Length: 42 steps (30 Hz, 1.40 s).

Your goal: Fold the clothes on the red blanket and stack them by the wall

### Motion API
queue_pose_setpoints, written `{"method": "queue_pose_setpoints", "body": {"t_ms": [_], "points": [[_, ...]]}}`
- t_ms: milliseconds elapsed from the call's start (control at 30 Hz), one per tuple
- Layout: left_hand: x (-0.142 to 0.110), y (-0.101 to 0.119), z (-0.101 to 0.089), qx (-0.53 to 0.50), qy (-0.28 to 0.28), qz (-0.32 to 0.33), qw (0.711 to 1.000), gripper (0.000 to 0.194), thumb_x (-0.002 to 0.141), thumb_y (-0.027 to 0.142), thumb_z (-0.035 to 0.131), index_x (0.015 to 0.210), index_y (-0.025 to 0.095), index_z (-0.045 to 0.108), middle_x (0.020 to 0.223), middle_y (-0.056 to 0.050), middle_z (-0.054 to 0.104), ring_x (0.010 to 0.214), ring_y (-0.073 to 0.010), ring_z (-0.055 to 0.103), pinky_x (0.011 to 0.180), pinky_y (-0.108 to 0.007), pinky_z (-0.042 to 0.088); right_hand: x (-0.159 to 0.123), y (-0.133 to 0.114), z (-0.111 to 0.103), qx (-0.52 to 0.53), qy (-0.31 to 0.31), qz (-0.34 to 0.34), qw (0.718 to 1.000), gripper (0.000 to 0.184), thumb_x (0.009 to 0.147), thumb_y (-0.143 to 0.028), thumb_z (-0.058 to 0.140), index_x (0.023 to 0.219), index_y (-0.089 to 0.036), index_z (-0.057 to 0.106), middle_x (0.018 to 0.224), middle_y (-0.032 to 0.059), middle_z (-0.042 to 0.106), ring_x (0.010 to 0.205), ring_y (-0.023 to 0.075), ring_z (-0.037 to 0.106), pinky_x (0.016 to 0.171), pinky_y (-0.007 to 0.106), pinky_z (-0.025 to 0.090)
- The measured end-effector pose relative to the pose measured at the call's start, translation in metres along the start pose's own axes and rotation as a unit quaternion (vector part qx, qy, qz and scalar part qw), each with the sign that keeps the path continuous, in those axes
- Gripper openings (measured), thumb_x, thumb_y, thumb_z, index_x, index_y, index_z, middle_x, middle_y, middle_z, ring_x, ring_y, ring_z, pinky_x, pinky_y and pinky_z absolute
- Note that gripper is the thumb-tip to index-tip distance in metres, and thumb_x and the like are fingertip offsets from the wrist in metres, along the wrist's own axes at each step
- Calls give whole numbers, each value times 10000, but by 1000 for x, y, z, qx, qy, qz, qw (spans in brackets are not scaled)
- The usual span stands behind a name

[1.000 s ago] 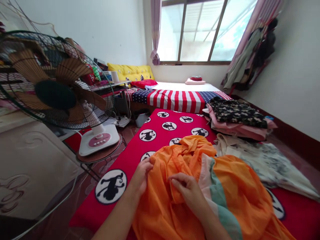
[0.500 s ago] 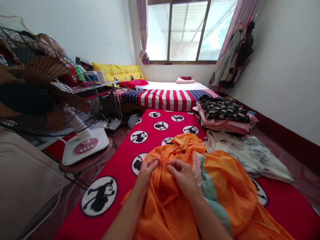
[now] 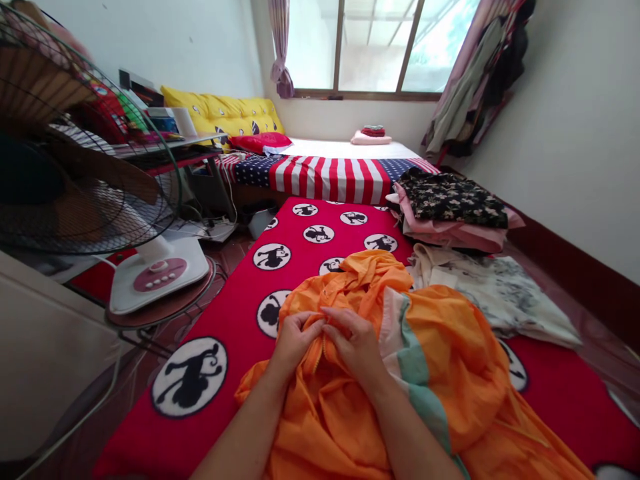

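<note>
An orange jacket [image 3: 335, 413] with a zipper [image 3: 319, 352] lies bunched up before me, a white and mint-green band [image 3: 413, 367] running down its right part. My left hand [image 3: 295, 340] pinches the fabric by the top of the zipper. Close against it, my right hand [image 3: 353, 340] is closed on the same spot, thumb and fingertips pressed together. The fingertips of both hands nearly meet, and they hide the zipper's end.
A red blanket [image 3: 240, 293] with monkey prints lies under the jacket. At the right are a pale patterned garment [image 3: 520, 300] and a stack of folded clothes [image 3: 450, 207]. A fan [image 3: 160, 273] stands on a stool at the left, with a bed [image 3: 330, 180] beyond.
My hands have come closer together at the zipper's top, the right one moving left. The view has tilted down slightly, so the room sits higher in the picture.
</note>
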State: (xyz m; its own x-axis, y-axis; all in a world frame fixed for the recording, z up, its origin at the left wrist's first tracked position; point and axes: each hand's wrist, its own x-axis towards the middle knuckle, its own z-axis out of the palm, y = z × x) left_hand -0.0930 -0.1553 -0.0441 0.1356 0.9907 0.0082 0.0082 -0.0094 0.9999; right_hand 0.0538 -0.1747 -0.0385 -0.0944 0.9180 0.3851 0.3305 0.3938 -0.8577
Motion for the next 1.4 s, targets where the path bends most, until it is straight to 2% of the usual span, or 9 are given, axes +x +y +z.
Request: {"method": "queue_pose_setpoints", "body": {"t_ms": [167,433,500,633,800,900,967,1167,1400], "points": [[-3,4,1,6,8,-6,1000,219,691,345,707,678,126,711,639,-11,640,641,-147,551,627,-223,420,-2,0,-3,-17,18,-10,1000,122,831,-171,596,911,-205,682,874,35,671,807,157,623,762,288,502],[-1,1,-3,-26,71,-12,997,243,688,365,719,704,123,705,650,3,634,628,-131,540,624,-223,418,-5,1,-5,-76,13,-24,997,57,848,-177,591,838,-191,646,806,28,658,758,160,618,707,277,483],[-2,2,-2,-14,61,-7,998,227,695,347,708,701,120,700,644,4,631,623,-128,538,619,-219,417,-5,2,-4,-94,21,-34,995,91,851,-184,597,927,-187,648,872,43,667,814,172,628,744,289,490],[-3,3,1,10,40,10,999,217,724,326,673,668,116,681,611,9,607,596,-116,518,591,-208,402,-6,4,-4,-112,13,-52,992,293,871,-171,574,1156,-215,626,1010,57,670,890,177,643,792,289,501],[-2,-2,1,29,37,9,999,223,717,337,673,708,115,701,640,-3,633,619,-129,545,603,-211,415,-5,6,-3,-92,21,-51,994,189,855,-144,588,1011,-231,650,939,29,671,843,163,637,753,266,492],[-2,-3,1,33,38,6,999,218,725,333,667,731,118,706,676,-8,649,649,-137,561,630,-214,431,-6,6,-3,-98,40,-47,993,89,827,-134,608,859,-217,601,827,7,639,777,158,609,714,266,468],[-3,-2,0,35,35,9,999,217,727,336,668,729,121,697,675,-2,641,644,-133,555,625,-210,430,-6,6,-3,-105,47,-52,992,90,827,-133,599,804,-215,570,780,-4,611,734,151,588,678,260,451],[-5,0,0,87,-9,-8,996,233,701,332,700,762,108,691,650,2,605,593,-116,509,556,-198,382,-7,8,-5,-111,63,-71,989,116,831,-96,548,810,-209,560,781,-2,605,729,144,586,666,251,440],[-6,-4,1,91,-27,-28,995,267,725,336,662,599,115,582,535,48,402,514,-72,352,485,-197,247,-9,10,-2,-112,74,-84,987,144,834,-70,533,821,-212,550,789,0,604,733,141,588,666,247,441]]}}
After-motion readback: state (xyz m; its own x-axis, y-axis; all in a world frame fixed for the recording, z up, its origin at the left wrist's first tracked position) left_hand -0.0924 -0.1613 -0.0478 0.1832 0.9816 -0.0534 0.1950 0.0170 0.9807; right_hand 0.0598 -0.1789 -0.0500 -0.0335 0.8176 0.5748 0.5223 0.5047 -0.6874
